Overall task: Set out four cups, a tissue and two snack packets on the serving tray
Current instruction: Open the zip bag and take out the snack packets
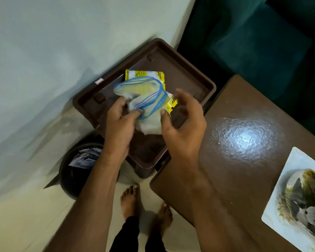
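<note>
While both hands work over the brown serving tray point(180, 70), a crumpled blue-striped tissue point(145, 104) is held above it

Gripping the tissue's near-left side, the left hand point(119, 122) has its thumb and fingers curled into the folds, while the right hand point(185, 124) hovers just beside the tissue's right edge with loosely bent, spread fingers, its thumb tip touching or almost touching the paper; I cannot tell which. Two yellow snack packets show from under the tissue: one point(144, 74) lies on the tray floor behind it, the other point(172, 104) peeks out at its right. The tray sits by the pale wall, next to a brown tabletop point(244, 135) carrying a white plate point(287, 166) of wrapped food. A dark bin point(71, 171) stands on the floor below the left forearm, and bare feet show beneath
</note>
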`<state>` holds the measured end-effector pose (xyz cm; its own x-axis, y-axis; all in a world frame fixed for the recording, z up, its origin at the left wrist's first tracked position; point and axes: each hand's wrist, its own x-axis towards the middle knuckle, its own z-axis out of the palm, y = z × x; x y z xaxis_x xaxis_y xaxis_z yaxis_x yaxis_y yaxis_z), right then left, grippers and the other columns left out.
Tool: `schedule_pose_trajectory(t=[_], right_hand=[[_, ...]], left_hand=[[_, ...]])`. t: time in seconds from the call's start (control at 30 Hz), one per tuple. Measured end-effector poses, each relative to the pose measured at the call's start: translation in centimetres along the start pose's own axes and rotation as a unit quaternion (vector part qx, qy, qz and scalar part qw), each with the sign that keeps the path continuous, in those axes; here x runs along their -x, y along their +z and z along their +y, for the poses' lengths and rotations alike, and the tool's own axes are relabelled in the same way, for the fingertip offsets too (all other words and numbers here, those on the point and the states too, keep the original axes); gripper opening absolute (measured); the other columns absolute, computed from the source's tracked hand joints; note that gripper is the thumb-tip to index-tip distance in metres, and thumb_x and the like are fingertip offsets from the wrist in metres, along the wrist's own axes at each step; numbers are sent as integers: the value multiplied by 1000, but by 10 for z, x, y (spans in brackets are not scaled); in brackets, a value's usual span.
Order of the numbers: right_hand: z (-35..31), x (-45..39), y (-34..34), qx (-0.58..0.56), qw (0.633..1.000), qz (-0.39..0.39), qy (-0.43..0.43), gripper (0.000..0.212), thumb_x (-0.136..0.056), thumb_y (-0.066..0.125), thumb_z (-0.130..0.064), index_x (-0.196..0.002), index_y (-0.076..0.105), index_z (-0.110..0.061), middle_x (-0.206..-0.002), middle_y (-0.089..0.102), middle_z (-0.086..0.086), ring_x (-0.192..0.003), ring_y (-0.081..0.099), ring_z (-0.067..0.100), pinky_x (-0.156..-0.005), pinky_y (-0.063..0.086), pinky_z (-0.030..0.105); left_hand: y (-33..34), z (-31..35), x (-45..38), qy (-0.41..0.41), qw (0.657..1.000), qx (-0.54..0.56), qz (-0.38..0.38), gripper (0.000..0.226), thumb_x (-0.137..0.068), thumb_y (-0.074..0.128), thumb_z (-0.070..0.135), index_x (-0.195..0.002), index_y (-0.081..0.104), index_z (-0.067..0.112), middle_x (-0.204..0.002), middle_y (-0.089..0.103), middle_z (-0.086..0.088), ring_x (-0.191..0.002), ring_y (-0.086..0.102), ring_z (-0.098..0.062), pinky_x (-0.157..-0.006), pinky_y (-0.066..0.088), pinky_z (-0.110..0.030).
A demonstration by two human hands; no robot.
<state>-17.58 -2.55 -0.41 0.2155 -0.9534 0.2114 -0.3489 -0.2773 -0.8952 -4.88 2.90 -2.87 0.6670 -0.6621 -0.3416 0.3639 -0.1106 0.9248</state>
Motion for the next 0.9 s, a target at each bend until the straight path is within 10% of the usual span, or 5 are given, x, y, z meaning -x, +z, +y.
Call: schedule_pose_trajectory(t=[0.17, 0.33, 0.57, 0.8, 0.9], right_hand=[[-18, -10, 5, -213, 928, -196, 234, 85, -83, 80, -1, -155, 39, -22, -125, 69, 18, -98, 71, 22, -88, 62, 44], [-39, 1, 27, -171, 929, -303, 128, 85, -73, 63, 22, -151, 43, -4, -126, 68, 20, -109, 65, 16, -96, 55, 34], [-56, 59, 94, -77, 957, -279, 33, 62, -61, 58, 24, -114, 76, -4, -111, 70, 18, -105, 69, 30, -96, 56, 45], [-41, 127, 136, 12, 858, -513, 25, 78, -73, 75, -8, -145, 49, -25, -151, 25, 9, -131, 53, 31, -110, 51, 41], [-16, 147, 152, 125, 866, -484, -10, 57, -81, 72, -3, -136, 60, -15, -155, 24, 11, -125, 58, 40, -110, 50, 43]], left_hand=[[-30, 11, 19, 37, 997, 43, -59, 47, -86, 55, -2, -126, 67, 21, -118, 76, -3, -108, 73, -17, -82, 60, -27], [-67, 14, 38, 63, 991, 78, -87, 61, -95, 45, -14, -136, 57, 29, -130, 71, 4, -123, 67, -18, -94, 59, -32], [-129, 2, 50, 27, 983, 78, 164, 35, -86, 62, -14, -121, 66, -6, -110, 73, -22, -103, 71, -34, -92, 60, -46], [-208, -36, 46, -148, 959, 89, 227, 16, -84, 70, 2, -93, 78, 12, -86, 80, -11, -75, 76, -26, -60, 61, -30], [-225, -64, 44, -215, 949, 85, 214, 25, -85, 61, 2, -103, 76, 8, -90, 79, -14, -72, 76, -23, -58, 62, -29]])
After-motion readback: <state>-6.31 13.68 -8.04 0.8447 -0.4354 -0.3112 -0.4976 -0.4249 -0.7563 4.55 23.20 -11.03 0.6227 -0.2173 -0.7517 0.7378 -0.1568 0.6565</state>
